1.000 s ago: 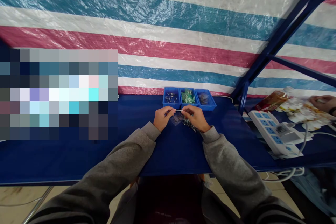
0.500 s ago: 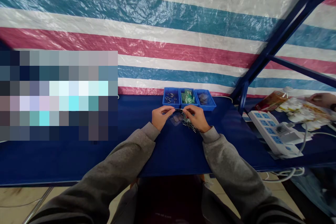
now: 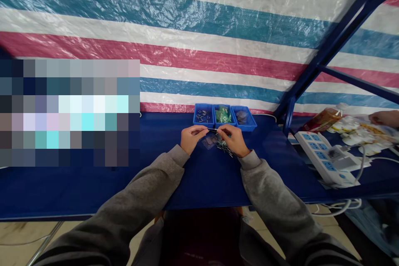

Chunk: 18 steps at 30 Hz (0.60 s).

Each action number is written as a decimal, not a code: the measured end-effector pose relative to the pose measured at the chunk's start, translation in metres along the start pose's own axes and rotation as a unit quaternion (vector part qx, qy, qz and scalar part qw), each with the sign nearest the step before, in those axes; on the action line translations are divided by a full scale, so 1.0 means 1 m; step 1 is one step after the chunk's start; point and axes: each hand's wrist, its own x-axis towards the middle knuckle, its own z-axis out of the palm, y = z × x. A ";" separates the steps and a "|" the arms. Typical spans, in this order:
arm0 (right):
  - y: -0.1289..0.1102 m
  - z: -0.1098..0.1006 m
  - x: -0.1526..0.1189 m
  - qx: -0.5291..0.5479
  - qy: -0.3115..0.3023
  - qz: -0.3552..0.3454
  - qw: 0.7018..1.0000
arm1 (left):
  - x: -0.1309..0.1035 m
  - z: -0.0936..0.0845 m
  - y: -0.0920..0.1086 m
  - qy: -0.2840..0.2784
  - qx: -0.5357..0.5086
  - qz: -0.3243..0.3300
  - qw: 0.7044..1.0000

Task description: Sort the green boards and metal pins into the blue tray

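Note:
Between my left hand [image 3: 190, 138] and my right hand [image 3: 233, 138] runs a thin, dark, metallic rod [image 3: 212, 129], pinched at each end by thumb and fingertips. Its exact kind is too small to tell. Below the fingers lie small clear plastic pieces [image 3: 210, 141] on the blue table. Several slender dark metal sticks [image 3: 227, 149] rest beside my right hand, partly covered by it. Just beyond both hands stand three blue bins: the left bin [image 3: 195, 119] with metal rods, the middle bin [image 3: 234, 121] with green-and-white packets, the right bin [image 3: 249, 127] with clear pieces.
The blue table [image 3: 199, 187] ends close to my body. On the right lie a white power strip [image 3: 321, 156] with a plugged-in adapter, a bottle [image 3: 324, 117] and bagged white items [image 3: 349, 131]. Another person's hand [image 3: 385, 118] is at far right. A blue metal frame [image 3: 314, 66] rises there.
My hands keep nearly the same position and the same pinch on the rod. At the far right, the other person's hand has shifted slightly.

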 end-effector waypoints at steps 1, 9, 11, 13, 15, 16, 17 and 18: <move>0.000 0.000 0.000 0.004 0.000 0.003 1.000 | 0.000 0.000 0.000 -0.001 -0.002 -0.003 1.000; -0.001 0.002 -0.001 0.002 -0.008 -0.003 1.000 | -0.001 0.001 0.002 -0.009 -0.013 -0.020 1.000; -0.002 0.002 -0.001 0.006 -0.010 -0.005 1.000 | -0.001 0.002 0.002 -0.007 -0.016 -0.026 1.000; -0.003 0.002 -0.001 0.012 -0.008 -0.007 1.000 | -0.001 0.002 0.003 -0.005 -0.017 -0.030 0.999; -0.003 0.002 -0.001 0.020 -0.002 -0.005 1.000 | -0.001 0.002 0.005 -0.004 -0.016 -0.033 0.999; -0.003 0.002 -0.001 0.023 0.001 -0.003 1.000 | -0.001 0.002 0.005 -0.004 -0.017 -0.033 0.999; -0.002 0.002 -0.001 0.025 0.003 -0.002 1.000 | -0.001 0.002 0.005 -0.003 -0.018 -0.034 0.999; -0.002 0.002 -0.001 0.025 0.003 -0.002 1.000 | -0.001 0.002 0.006 -0.003 -0.018 -0.034 0.999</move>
